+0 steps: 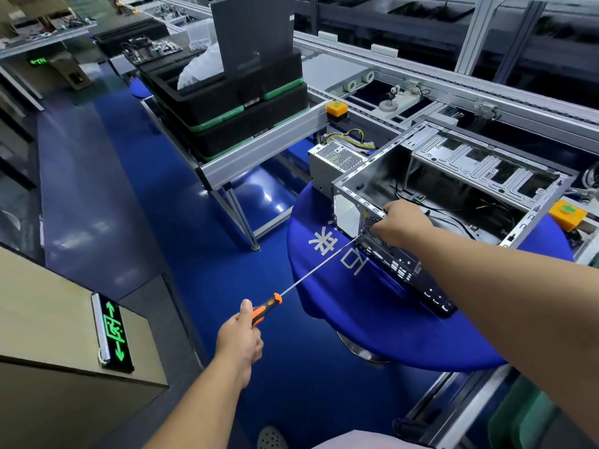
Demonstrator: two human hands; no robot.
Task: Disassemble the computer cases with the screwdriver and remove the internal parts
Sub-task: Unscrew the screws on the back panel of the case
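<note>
An open silver computer case [470,176] lies on its side on a round blue table [372,322], its rear panel facing me. My left hand [241,338] grips the orange-and-black handle of a long screwdriver [308,277]. The thin shaft runs up and right, and its tip meets the case's rear panel by the fan grille. My right hand [403,223] grips the top rear edge of the case just above that tip, fingers curled over the rim. Loose black cables lie inside the case.
A grey power supply [337,160] with yellow wires stands behind the case's left corner. Stacked black trays [233,102] with green corners sit on an aluminium rack to the left. A conveyor frame [453,82] runs behind. An orange button box [567,213] is at the right.
</note>
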